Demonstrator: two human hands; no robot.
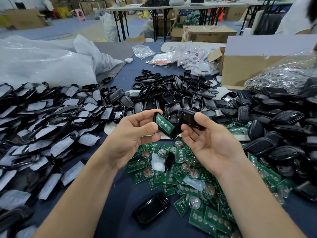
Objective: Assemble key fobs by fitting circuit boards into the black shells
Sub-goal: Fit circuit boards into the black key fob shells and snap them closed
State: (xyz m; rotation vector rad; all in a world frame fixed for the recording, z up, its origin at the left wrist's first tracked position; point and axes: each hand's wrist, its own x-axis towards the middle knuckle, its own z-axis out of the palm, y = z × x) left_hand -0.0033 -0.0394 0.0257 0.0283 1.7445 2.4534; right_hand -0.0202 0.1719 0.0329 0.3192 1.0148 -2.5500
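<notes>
Green circuit boards [187, 170], glossy black shells [180, 93], dark blue table [120, 191], brown cardboard box [240, 69].

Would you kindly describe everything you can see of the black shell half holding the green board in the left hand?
The shell half is glossy black plastic, elongated with rounded ends, its open side facing the camera. A green circuit board with a row of round silvery contacts sits inside. It is tilted, pinched above the table between the left hand's thumb and fingers, close beside the black cover in the right hand.
</notes>
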